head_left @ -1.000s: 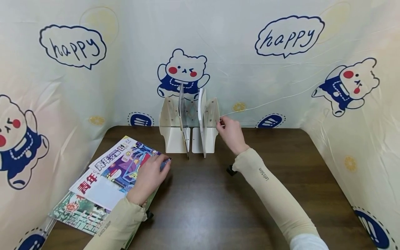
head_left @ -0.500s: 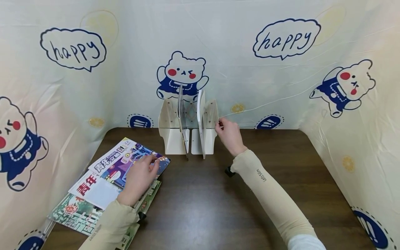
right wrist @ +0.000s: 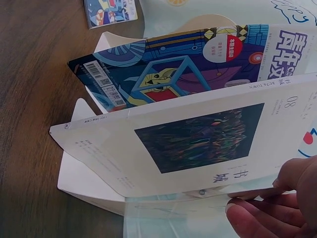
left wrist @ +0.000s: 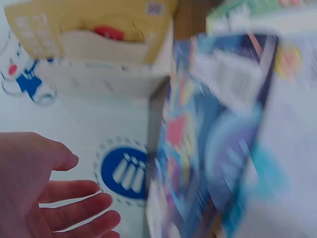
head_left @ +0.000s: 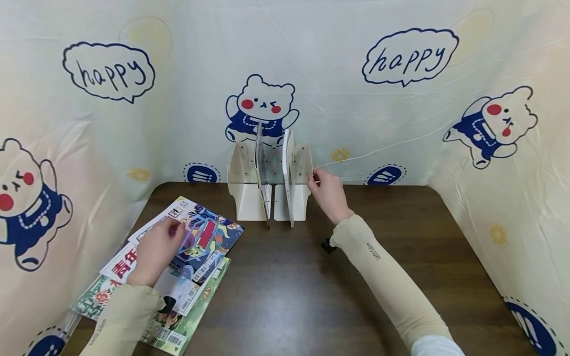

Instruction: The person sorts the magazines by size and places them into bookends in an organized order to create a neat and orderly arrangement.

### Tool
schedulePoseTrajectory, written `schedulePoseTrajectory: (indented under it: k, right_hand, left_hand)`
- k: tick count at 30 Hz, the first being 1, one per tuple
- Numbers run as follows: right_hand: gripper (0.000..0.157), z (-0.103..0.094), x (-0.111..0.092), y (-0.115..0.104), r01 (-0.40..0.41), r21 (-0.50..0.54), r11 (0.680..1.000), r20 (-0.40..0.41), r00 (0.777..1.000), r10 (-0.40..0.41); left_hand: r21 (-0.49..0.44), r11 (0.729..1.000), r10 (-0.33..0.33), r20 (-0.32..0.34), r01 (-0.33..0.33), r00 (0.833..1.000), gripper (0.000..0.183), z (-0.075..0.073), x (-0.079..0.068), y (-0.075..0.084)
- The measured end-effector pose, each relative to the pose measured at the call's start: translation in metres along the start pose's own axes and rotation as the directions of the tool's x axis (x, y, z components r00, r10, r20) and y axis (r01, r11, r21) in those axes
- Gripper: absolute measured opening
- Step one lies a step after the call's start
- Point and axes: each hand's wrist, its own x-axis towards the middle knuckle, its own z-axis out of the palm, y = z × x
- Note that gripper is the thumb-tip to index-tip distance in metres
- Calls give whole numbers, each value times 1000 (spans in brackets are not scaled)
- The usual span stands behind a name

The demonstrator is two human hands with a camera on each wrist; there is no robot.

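My left hand (head_left: 157,249) is above the stack of magazines on the left. Its fingers are loosely bent with nothing between them, as the left wrist view shows. The top magazine (head_left: 213,232) has a blue and purple cover; a green-edged magazine (head_left: 202,301) lies under it. With thumb and fingers my right hand (head_left: 329,195) pinches the right side wall of a white magazine rack (head_left: 251,201). Two magazines stand upright in the rack: a white one (right wrist: 198,139) and, in another slot, a blue illustrated one (right wrist: 173,74).
The brown wooden table (head_left: 285,287) extends in front of the rack. A printed curtain (head_left: 338,99) with bears and "happy" bubbles encloses the back and both sides. In the left wrist view, a yellow-covered magazine (left wrist: 99,29) stands near the curtain.
My left hand has drawn back leftward across the stack, uncovering more of the top magazine and the green-edged one beneath. The right hand stays on the rack's side wall.
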Motion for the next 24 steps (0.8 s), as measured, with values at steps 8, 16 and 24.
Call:
schedulePoseTrajectory:
  k: [8, 16, 24]
  right_hand:
    - [22, 0, -2, 2, 10, -1, 1000, -9, 1000, -10]
    - [22, 2, -1, 2, 5, -1, 1000, 2, 1000, -5]
    - [21, 1, 0, 2, -9, 7, 1000, 14, 1000, 9]
  left_hand:
    - [66, 989, -132, 27, 130, 991, 46, -1, 1, -57]
    - [108, 967, -240, 74, 232, 968, 58, -5, 0, -87]
    - [154, 931, -348, 95, 332, 933, 89, -4, 0, -91]
